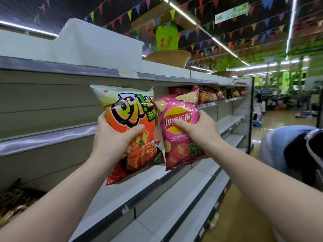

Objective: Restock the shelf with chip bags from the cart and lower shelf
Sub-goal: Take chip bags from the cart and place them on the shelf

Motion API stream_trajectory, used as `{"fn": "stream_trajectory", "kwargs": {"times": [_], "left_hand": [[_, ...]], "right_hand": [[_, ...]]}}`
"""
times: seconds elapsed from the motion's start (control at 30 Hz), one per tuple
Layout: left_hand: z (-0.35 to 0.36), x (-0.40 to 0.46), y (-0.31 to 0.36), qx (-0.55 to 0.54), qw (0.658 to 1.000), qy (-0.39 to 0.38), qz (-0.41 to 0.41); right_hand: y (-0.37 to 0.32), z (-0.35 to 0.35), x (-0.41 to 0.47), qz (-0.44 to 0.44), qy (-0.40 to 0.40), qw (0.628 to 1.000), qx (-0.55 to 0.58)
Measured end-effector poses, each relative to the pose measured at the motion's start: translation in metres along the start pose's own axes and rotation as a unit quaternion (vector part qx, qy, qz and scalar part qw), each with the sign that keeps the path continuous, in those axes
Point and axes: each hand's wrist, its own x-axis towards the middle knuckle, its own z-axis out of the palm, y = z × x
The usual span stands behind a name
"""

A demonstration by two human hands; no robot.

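Presently held aloft before the grey metal shelf (49, 137): glossy orange-and-red chip bag (129, 123) gripped in left hand (111, 137), crinkled pink foil chip bag (178, 126) gripped in right hand (197, 130), thumbs across fronts. Bags overlapping, possibly touching. Risks: snagging together on placement; slick foil slipping; toppling off the shelf lip.

Left hand (111, 137) grips orange chip bag (129, 109); right hand (197, 131) grips pink chip bag (178, 137). Bags touching, before bare shelf (43, 138). Distant bags (215, 95) blurred, possibly chips.
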Motion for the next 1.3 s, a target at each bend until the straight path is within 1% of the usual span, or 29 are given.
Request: {"fn": "stream_trajectory", "kwargs": {"times": [0.27, 0.47, 0.73, 0.87, 1.0, 1.13, 1.3], "left_hand": [[0.068, 0.062, -0.045, 0.007, 0.999, -0.032, 0.006], [0.117, 0.132, -0.075, 0.0, 0.998, -0.057, 0.032], [0.199, 0.209, -0.098, 0.006, 0.997, -0.07, 0.031], [0.245, 0.237, -0.113, 0.013, 0.998, -0.065, 0.019], [0.299, 0.263, -0.126, 0.024, 0.999, -0.038, 0.011], [0.356, 0.291, -0.133, 0.014, 1.0, 0.002, 0.009], [0.415, 0.322, -0.137, 0.003, 0.999, 0.029, -0.016]], "right_hand": [[0.061, -0.001, 0.077, 0.036, 0.03, 0.999, -0.006], [0.092, 0.008, 0.147, 0.029, 0.066, 0.997, -0.025], [0.14, -0.014, 0.239, 0.047, 0.101, 0.994, -0.025], [0.174, -0.031, 0.283, 0.051, 0.096, 0.994, -0.028], [0.212, -0.054, 0.336, 0.039, 0.083, 0.996, -0.02], [0.25, -0.076, 0.401, 0.028, 0.049, 0.998, -0.013], [0.286, -0.095, 0.475, 0.022, 0.014, 1.0, -0.009]]}}
